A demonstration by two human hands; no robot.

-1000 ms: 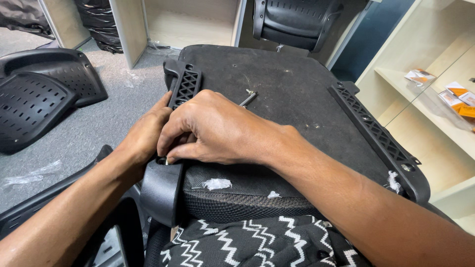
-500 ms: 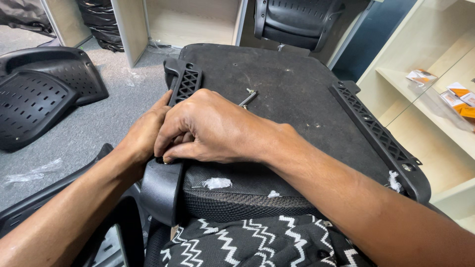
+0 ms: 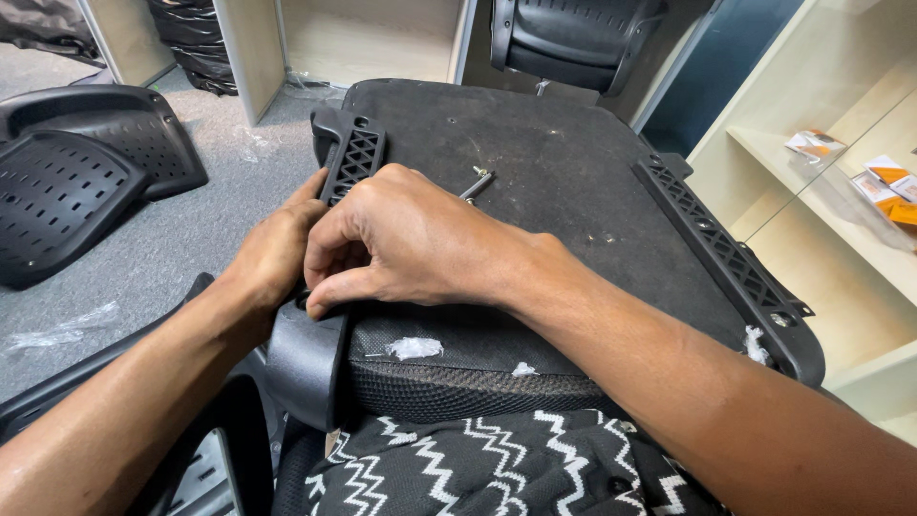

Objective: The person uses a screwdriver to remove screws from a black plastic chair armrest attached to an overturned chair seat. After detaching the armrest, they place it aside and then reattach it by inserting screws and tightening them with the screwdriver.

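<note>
While curled, both hands' fingers [image 3: 330,250] press armrest bracket [image 3: 351,162].

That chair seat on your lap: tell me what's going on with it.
A person has an upturned chair seat resting on their lap. Both hands press on the black plastic armrest bracket at its left edge: the right hand lies over it, the left hand grips from the side. A bolt lies loose on the seat.
</note>
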